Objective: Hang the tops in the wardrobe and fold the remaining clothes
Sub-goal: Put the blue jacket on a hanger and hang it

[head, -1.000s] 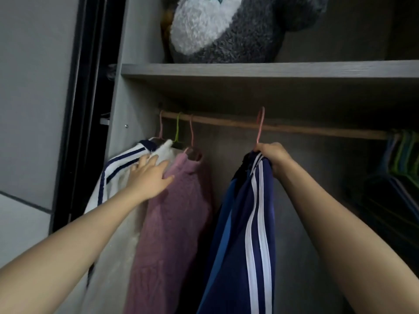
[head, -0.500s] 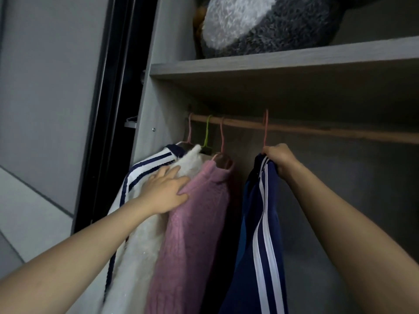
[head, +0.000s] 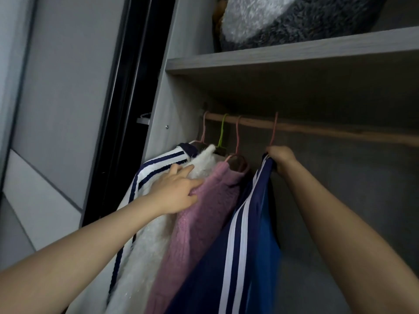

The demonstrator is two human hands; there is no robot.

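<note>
Reading from 9 o'clock across to 3 o'clock: the wardrobe (head: pixel 179 98) side panel stands at approx. 10 o'clock of the view, and the rod (head: pixel 340 132) runs from the centre out toward 3 o'clock. Four tops hang on it, so I judge the hanging part is nearly done. At the 9 o'clock end there is a striped white top (head: pixel 158 165), then a fluffy white top (head: pixel 204 159) on a green hanger (head: pixel 222 132), then a pink sweater (head: pixel 204 223); these three touch each other. The left hand (head: pixel 176 193) lies on them w/ fingers straight, tips on the fluffy white top and thumb on the pink shoulder; it presses and grasps nothing. At 3 o'clock of the sweater, w/ a small gap on the rod, hangs the navy jacket (head: pixel 249 257), and its pink hook (head: pixel 274 130) looks to sit over the rod. The right hand (head: pixel 281 159) is clenched round the jacket's collar at the base of that hook, so this top is not yet released. Left to do, in my opinion: let go of the jacket, maybe close the gap, then fold the remaining clothes, which are not in view, so I cannot say how many. At 12 to 1 o'clock a shelf (head: pixel 294 54) carries a grey-and-white plush toy (head: pixel 294 19). Re. writing: I can read no brand, label or text anywhere; the stripes are only a pattern.
</note>
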